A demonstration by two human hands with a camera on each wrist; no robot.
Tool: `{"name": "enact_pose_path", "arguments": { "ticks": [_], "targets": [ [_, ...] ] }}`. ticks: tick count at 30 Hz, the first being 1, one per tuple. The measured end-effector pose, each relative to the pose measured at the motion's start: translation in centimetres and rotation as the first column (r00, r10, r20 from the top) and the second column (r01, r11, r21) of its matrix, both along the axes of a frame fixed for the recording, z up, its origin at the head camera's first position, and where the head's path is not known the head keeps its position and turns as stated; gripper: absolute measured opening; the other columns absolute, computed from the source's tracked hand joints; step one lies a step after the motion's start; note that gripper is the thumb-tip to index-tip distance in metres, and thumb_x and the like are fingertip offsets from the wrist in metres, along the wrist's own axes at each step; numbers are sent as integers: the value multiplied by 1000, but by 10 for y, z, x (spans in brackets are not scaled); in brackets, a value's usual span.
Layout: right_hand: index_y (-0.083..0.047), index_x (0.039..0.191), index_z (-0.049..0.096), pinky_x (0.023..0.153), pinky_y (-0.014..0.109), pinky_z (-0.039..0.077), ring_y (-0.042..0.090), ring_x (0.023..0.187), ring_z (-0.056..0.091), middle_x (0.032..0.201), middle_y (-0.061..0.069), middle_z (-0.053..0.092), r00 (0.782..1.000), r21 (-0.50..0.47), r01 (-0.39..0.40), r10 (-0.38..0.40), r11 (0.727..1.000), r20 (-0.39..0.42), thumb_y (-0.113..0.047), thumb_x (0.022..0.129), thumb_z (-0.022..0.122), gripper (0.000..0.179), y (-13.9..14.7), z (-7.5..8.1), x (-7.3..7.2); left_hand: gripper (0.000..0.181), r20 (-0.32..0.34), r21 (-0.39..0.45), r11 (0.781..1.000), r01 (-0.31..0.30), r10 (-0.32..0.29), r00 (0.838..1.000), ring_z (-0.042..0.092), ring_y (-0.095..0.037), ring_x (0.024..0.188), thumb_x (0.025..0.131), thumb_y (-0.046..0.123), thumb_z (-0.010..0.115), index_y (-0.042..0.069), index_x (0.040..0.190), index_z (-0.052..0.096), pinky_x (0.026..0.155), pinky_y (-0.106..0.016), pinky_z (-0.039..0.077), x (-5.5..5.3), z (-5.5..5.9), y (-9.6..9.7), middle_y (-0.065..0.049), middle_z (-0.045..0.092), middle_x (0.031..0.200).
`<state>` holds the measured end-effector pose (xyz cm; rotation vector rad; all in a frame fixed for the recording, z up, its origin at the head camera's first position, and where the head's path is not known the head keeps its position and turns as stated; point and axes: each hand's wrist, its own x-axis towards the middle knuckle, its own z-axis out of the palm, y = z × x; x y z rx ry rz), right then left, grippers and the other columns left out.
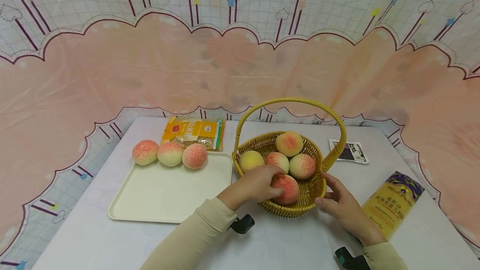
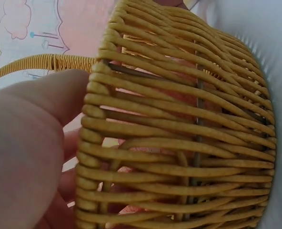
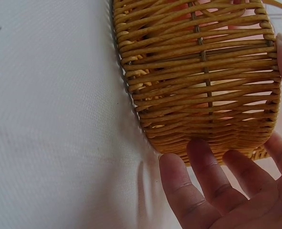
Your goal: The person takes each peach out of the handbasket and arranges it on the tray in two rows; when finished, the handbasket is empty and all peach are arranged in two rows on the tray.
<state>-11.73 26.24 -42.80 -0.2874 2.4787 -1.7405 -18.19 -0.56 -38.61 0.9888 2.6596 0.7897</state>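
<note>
A yellow wicker basket (image 1: 271,210) with a tall arched handle stands on the table and holds several peaches. My left hand (image 1: 258,183) reaches over the basket's front left rim, thumb and fingers around a red peach (image 1: 286,190) at the front. Behind that peach lie two speckled peaches, a pale yellow one (image 1: 251,161) and an orange-pink one (image 1: 290,143). The left wrist view shows this hand over the woven rim (image 2: 91,124). At the basket's right side, my right hand (image 1: 343,207) touches the wall with spread fingers (image 3: 248,176), its thumb up at the rim.
Left of the basket is a cream tray (image 1: 161,195), with three peaches (image 1: 170,153) in a row at its back edge. An orange food packet (image 1: 195,132) lies behind them. On the right are a small dark-and-white packet (image 1: 350,151) and a yellow-and-blue packet (image 1: 391,203).
</note>
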Motion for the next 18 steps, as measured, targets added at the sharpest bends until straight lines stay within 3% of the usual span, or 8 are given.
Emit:
{"name": "enact_pose_path", "arguments": {
  "ticks": [9,14,18],
  "targets": [
    [1,157,18,78,28,56,31,113,58,155,36,18,1000,-14,-3,3,1000,15,-4,97,64,75,0,0,0,44,-30,-68,997,27,-29,999,54,-15,123,91,25,75,11,131,64,102,-26,42,0,-1,5,-3,61,131],
    [1,157,18,78,28,56,17,107,59,154,35,21,1000,-16,2,-1,1000,18,-4,97,63,75,0,1,1,43,-36,-79,997,23,-26,999,57,-12,114,89,28,76,16,129,66,95,-26,46,0,-3,7,0,61,129],
    [1,157,18,77,28,56,14,105,59,154,35,23,1000,-11,0,0,1000,15,-4,97,63,74,0,1,1,43,-4,-61,998,20,-20,1000,59,-8,101,88,29,78,19,128,65,87,-24,48,-1,-4,8,6,65,121]
  ]
}}
